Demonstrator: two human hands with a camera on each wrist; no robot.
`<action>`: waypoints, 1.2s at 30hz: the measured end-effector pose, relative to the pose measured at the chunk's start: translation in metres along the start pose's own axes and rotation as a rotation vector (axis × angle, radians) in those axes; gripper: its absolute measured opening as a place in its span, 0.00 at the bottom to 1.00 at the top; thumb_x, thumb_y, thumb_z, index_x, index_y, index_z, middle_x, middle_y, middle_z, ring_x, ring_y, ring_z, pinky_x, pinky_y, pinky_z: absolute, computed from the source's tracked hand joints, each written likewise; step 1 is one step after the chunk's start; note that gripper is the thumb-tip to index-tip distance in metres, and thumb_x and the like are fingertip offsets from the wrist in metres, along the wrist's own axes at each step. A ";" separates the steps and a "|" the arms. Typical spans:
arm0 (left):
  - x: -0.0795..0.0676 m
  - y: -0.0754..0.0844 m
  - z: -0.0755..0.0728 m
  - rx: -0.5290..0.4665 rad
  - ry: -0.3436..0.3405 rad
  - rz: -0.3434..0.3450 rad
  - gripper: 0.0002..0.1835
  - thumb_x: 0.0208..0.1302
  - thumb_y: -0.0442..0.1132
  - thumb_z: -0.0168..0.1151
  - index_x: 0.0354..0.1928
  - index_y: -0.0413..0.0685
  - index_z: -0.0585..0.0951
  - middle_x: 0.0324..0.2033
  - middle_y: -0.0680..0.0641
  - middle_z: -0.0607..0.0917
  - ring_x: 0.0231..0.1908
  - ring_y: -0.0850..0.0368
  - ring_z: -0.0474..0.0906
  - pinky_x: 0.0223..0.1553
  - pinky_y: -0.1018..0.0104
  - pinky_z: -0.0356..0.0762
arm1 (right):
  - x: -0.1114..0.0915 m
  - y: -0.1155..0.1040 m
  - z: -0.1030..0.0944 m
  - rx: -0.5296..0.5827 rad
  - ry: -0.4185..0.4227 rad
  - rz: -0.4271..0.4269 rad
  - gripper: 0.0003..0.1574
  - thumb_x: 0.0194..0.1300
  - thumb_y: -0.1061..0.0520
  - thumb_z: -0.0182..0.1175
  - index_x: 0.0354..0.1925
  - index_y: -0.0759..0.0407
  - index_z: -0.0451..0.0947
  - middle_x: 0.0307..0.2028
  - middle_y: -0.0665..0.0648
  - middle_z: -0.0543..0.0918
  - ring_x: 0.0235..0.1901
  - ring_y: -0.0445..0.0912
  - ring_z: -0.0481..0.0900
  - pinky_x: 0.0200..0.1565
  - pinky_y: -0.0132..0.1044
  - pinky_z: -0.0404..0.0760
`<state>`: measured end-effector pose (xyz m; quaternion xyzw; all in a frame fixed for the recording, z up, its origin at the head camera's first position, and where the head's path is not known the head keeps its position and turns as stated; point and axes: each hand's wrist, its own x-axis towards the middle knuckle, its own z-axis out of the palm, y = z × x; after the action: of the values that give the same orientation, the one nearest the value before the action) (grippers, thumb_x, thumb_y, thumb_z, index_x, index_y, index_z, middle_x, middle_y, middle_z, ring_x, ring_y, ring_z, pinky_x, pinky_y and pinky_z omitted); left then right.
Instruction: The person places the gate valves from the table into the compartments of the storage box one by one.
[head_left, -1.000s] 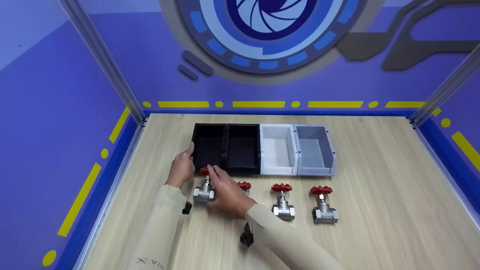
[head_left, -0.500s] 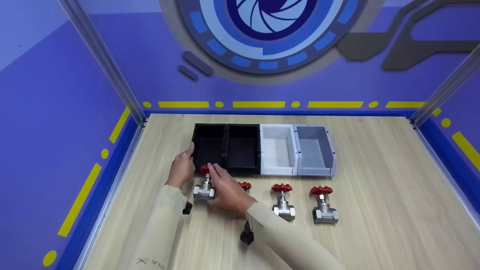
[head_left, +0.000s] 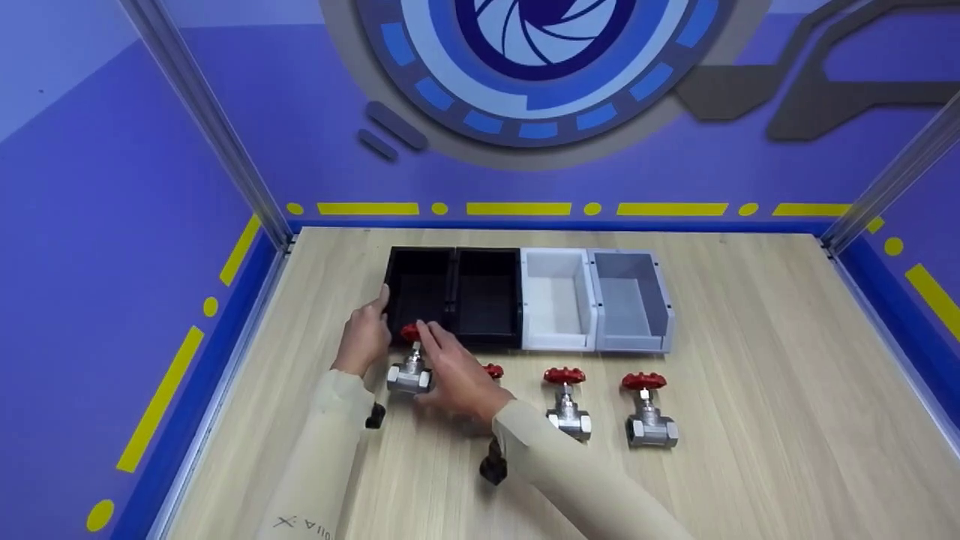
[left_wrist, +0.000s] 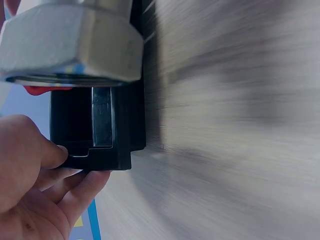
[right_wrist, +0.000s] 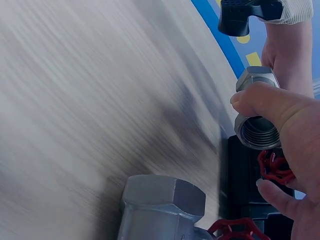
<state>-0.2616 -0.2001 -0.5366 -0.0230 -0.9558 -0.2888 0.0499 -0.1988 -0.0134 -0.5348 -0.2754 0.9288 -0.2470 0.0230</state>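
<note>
The right hand (head_left: 463,379) had the leftmost valve (head_left: 409,379) in its grip, up at the front edge of the left black bin (head_left: 420,291), and the left hand (head_left: 364,339) pinched that bin's side wall!

"What does your right hand (head_left: 459,379) hold?"
"Your valve (head_left: 409,380): silvery metal, hexagonal threaded ends, red handwheel (head_left: 409,332). In the head view it sits left of centre, wheel towards the top, overlapping the near edge of the leftmost black bin (head_left: 420,294)."
"And that bin?"
"Open-topped and upright, left of centre; your left hand (head_left: 364,337) grips its left wall."
</note>
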 end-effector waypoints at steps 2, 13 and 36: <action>0.000 0.000 0.000 -0.003 0.001 -0.002 0.31 0.67 0.29 0.51 0.72 0.46 0.63 0.61 0.36 0.76 0.55 0.38 0.78 0.55 0.47 0.75 | 0.000 0.000 0.000 0.005 -0.005 0.002 0.74 0.46 0.45 0.77 0.77 0.57 0.41 0.73 0.68 0.55 0.72 0.57 0.59 0.68 0.44 0.67; 0.000 -0.001 0.000 -0.022 -0.019 -0.008 0.31 0.68 0.30 0.50 0.73 0.47 0.61 0.62 0.36 0.75 0.57 0.39 0.76 0.58 0.48 0.73 | 0.004 -0.002 -0.003 -0.016 -0.028 0.020 0.74 0.46 0.44 0.76 0.77 0.54 0.40 0.74 0.65 0.54 0.73 0.54 0.57 0.68 0.42 0.66; -0.002 -0.001 -0.001 -0.031 -0.017 -0.020 0.31 0.68 0.29 0.49 0.73 0.48 0.61 0.64 0.38 0.74 0.60 0.42 0.74 0.60 0.49 0.72 | 0.013 0.001 -0.011 -0.071 0.007 -0.055 0.74 0.44 0.45 0.77 0.76 0.59 0.44 0.72 0.69 0.58 0.71 0.57 0.61 0.67 0.44 0.68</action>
<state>-0.2600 -0.2015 -0.5360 -0.0168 -0.9517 -0.3040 0.0387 -0.2126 -0.0148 -0.5242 -0.3005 0.9292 -0.2152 0.0034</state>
